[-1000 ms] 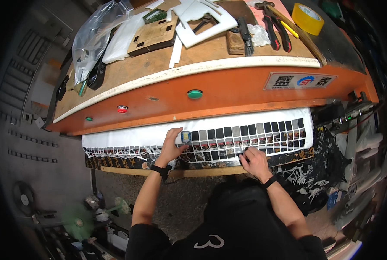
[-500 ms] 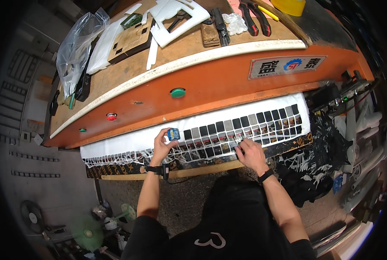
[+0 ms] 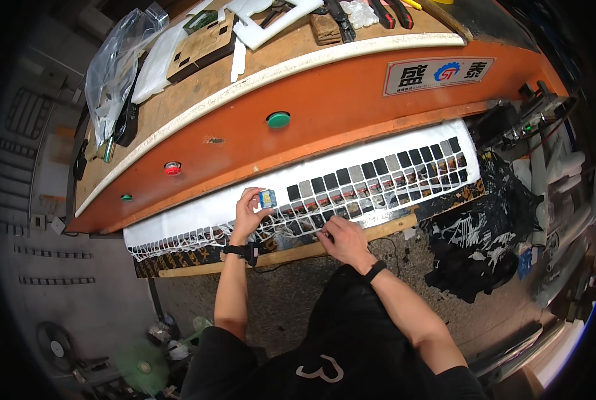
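In my left hand (image 3: 248,212) is a small blue block with a yellow patch (image 3: 267,199), pinched between thumb and fingers above the white sheet. That sheet (image 3: 245,189) lies lengthwise across the bench, its near part cut into a grid of square openings (image 3: 358,175). Dark and grey squares fill the far row; the nearer rows show mixed dark and reddish contents. Over the grid's near edge, my right hand (image 3: 345,239) has its fingers curled together, and whatever they grip is hidden. Between the hands, the thin white strips look loose and tangled.
An orange machine body (image 3: 231,153) rises behind the sheet, with a green button (image 3: 278,120) and a red button (image 3: 172,169). Tools and a clear plastic bag (image 3: 121,73) lie on its top. Black scrap (image 3: 475,233) is heaped at right; a wooden strip (image 3: 291,247) edges the bench.
My right hand has moved left along the grid's near edge. My left hand still holds the blue block, which is now turned differently. The whole view has shifted slightly.
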`<action>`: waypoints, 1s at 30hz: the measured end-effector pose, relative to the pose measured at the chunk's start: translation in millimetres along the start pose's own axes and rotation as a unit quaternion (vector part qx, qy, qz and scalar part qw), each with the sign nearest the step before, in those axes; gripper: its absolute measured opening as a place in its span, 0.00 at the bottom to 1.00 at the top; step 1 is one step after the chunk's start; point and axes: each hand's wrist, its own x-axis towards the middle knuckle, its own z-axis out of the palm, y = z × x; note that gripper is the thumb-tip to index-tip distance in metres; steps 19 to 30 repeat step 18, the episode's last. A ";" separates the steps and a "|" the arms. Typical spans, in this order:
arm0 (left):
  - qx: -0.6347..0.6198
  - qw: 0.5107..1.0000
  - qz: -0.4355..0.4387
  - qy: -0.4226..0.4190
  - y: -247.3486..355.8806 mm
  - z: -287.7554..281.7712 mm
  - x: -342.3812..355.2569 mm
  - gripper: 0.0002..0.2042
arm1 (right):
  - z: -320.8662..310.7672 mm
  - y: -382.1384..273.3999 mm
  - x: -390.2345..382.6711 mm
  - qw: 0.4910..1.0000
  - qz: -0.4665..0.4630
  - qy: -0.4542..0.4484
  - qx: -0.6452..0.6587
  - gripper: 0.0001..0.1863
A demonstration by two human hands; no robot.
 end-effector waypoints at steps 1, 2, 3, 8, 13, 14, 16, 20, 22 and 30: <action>0.016 1.000 0.003 -0.007 -0.8 -0.9 -0.3 0.32 | 6.5 0.1 1.2 0.998 -0.001 0.007 -0.059 0.13; 0.038 0.999 0.017 -0.016 -2.6 -1.9 -2.7 0.32 | 13.2 -0.7 0.3 0.994 0.008 0.008 -0.111 0.14; -0.005 1.000 0.017 -0.003 -5.2 0.8 -1.2 0.32 | 18.0 -0.4 0.1 0.991 0.009 0.015 -0.132 0.16; 0.023 0.999 0.020 -0.015 -8.8 -4.1 0.8 0.33 | 23.3 2.8 -1.2 0.986 0.021 0.046 -0.161 0.15; 0.027 0.999 0.033 -0.021 -11.8 -2.0 1.0 0.34 | 24.7 5.1 -3.5 0.984 0.052 0.065 -0.161 0.13; 0.026 0.999 0.034 -0.020 -12.4 -2.5 1.6 0.34 | 25.0 5.0 -2.9 0.984 0.058 0.070 -0.156 0.13; 0.026 0.999 0.030 -0.028 -16.2 -3.4 1.1 0.34 | 25.8 4.1 -4.4 0.981 0.053 0.074 -0.171 0.12; 0.009 1.000 -0.002 -0.021 -22.0 -3.8 1.4 0.33 | 26.9 3.6 -3.4 0.979 0.070 0.074 -0.175 0.12; 0.009 1.000 -0.002 -0.021 -22.0 -3.8 1.4 0.33 | 26.9 3.6 -3.4 0.979 0.070 0.074 -0.175 0.12; 0.009 1.000 -0.002 -0.021 -22.0 -3.8 1.4 0.33 | 26.9 3.6 -3.4 0.979 0.070 0.074 -0.175 0.12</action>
